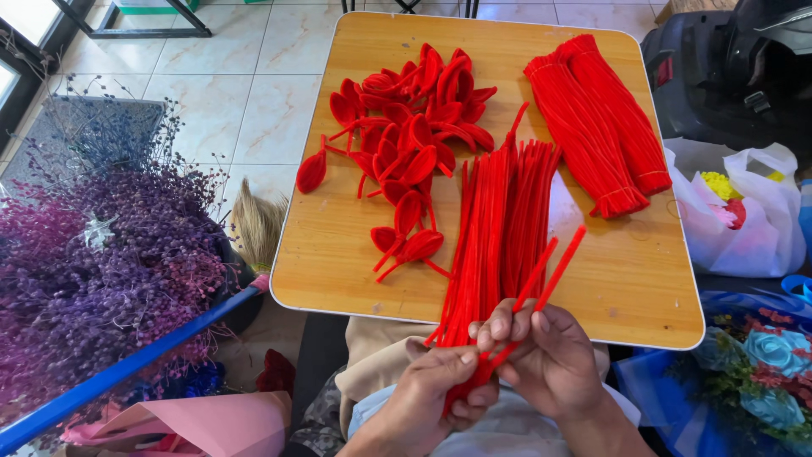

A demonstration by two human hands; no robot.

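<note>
Head view, item one: I am seeing my left hand point(440, 391) closing around the near ends of loose red pipe cleaners point(495, 237) fanning across the wooden bench point(338, 245). My right hand point(541, 351) is pinching two raised stems point(554, 267). Folded red petals point(410, 118) are piling up left; banded bundles point(596, 118) are lying right.

Bright daylight, even, spilling in from far upper left of hands. Tabletop point(355, 254) ahead of hands glows warm, pale glare patch just beyond right hand point(550, 355). Shadows soft, short. Floor tiles far left washed out. Focus sharp throughout, no motion blur on hands. Wide-lens bend: table edges bow, corners stretch. Dark object far right underexposed.
</note>
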